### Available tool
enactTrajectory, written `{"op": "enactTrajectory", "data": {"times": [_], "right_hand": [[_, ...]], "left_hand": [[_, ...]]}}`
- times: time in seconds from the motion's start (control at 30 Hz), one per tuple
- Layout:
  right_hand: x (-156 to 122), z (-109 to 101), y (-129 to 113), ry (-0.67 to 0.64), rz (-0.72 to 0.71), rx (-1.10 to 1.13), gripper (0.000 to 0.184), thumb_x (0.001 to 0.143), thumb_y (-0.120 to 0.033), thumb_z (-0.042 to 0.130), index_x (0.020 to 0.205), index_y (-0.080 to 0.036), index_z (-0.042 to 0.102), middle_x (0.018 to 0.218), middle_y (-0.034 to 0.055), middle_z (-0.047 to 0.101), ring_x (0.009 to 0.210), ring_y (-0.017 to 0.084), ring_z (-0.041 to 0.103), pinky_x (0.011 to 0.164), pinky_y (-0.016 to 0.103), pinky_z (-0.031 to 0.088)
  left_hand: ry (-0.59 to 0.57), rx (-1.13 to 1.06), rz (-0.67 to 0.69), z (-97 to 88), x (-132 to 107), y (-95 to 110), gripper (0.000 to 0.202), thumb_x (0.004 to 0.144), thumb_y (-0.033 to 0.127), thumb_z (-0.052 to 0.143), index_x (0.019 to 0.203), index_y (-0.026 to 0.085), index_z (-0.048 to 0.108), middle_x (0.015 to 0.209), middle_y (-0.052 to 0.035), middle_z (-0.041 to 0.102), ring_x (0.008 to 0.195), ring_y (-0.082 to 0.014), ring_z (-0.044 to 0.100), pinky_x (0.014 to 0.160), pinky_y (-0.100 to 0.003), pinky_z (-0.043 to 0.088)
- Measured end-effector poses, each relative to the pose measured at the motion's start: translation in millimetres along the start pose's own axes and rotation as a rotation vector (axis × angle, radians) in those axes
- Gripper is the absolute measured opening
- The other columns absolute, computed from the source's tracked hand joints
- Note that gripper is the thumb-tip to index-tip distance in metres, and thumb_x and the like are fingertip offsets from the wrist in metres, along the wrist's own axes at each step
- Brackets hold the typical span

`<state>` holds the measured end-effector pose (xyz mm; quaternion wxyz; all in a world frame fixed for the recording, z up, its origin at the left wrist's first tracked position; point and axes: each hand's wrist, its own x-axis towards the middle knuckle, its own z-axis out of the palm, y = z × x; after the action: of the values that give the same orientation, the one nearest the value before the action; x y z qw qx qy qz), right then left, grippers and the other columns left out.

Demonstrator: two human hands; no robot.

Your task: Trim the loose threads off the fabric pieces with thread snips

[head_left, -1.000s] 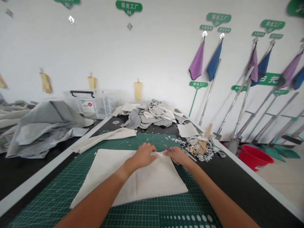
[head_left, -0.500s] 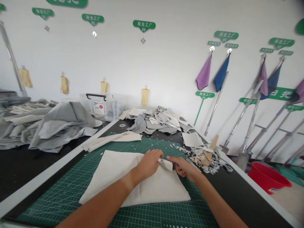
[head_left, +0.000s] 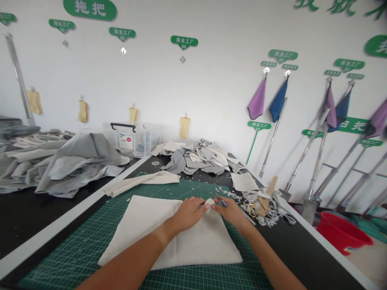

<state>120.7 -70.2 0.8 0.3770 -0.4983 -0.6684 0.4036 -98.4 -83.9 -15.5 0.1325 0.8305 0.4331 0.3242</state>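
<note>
A cream square of cloth [head_left: 157, 229] lies flat on the green cutting mat [head_left: 75, 249]. My left hand [head_left: 189, 213] rests on the cloth's far right corner and pinches the raised corner tip between its fingers. My right hand [head_left: 231, 211] meets it at that same corner and is closed round small blue-handled scissors [head_left: 221, 200], whose tip points up and away from me.
A folded cream strip [head_left: 142, 182] lies at the mat's far edge. Grey and white offcuts [head_left: 199, 155] are heaped beyond it, snippets and gold scissors [head_left: 256, 201] to the right. Grey cloth piles [head_left: 60, 165] and a clear box [head_left: 133, 137] stand left. A red bucket [head_left: 341, 235] sits beside the table.
My view has tilted up and swung slightly. Both hands stay at the cloth's far right corner; the corner tip is now lifted and pinched, with the scissors brought close to it.
</note>
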Motion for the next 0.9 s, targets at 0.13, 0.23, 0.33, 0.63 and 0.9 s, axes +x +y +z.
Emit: {"op": "enactTrajectory", "data": {"times": [0.13,0.23,0.33,0.63,0.9], "right_hand": [[-6,-1,-9,-0.026,-0.142,-0.088,0.028,0.079,-0.043,0.072,0.086,-0.016,0.067,0.065,-0.0030,0.051,0.058,0.010,0.040,0.054,0.023,0.031],[-10,2,-16,-0.063,0.006,0.030,0.033,0.080,-0.050,0.069,0.077,-0.019,0.056,0.051,-0.0082,0.037,0.043,0.007,0.028,0.042,0.023,0.020],[-11,3,-19,-0.093,0.182,0.230,0.045,0.082,-0.062,0.063,0.071,-0.023,0.044,0.045,-0.0120,0.022,0.035,0.006,0.017,0.036,0.023,0.008],[-14,2,-16,-0.212,0.290,0.373,0.050,0.084,-0.068,0.062,0.073,-0.022,0.044,0.047,-0.0132,0.019,0.036,0.004,0.011,0.037,0.021,0.004],[-11,4,-11,-0.187,0.175,0.145,0.043,0.081,-0.057,0.070,0.069,-0.020,0.051,0.040,-0.0110,0.029,0.033,0.004,0.018,0.034,0.022,0.008]], "left_hand": [[0.063,-0.012,0.013,-7.8,4,5,0.025,0.100,0.039,0.047,0.091,0.023,0.064,0.094,-0.0034,0.070,0.093,-0.0212,0.061,0.082,-0.032,0.038],[0.144,0.031,0.075,-16.0,2,13,0.012,0.097,0.032,0.054,0.097,0.024,0.063,0.098,-0.0029,0.069,0.098,-0.0215,0.058,0.086,-0.034,0.036],[0.161,0.070,0.140,-22.6,0,22,0.015,0.099,0.030,0.050,0.102,0.024,0.063,0.101,-0.0044,0.068,0.101,-0.0220,0.057,0.088,-0.036,0.035],[0.059,0.199,0.260,-28.9,-5,30,0.012,0.095,0.018,0.053,0.104,0.025,0.059,0.103,-0.0017,0.064,0.102,-0.0201,0.055,0.093,-0.036,0.032],[0.009,0.165,0.216,-24.4,-7,29,0.019,0.085,0.017,0.060,0.102,0.024,0.056,0.099,-0.0012,0.064,0.097,-0.0207,0.057,0.089,-0.035,0.033]]}}
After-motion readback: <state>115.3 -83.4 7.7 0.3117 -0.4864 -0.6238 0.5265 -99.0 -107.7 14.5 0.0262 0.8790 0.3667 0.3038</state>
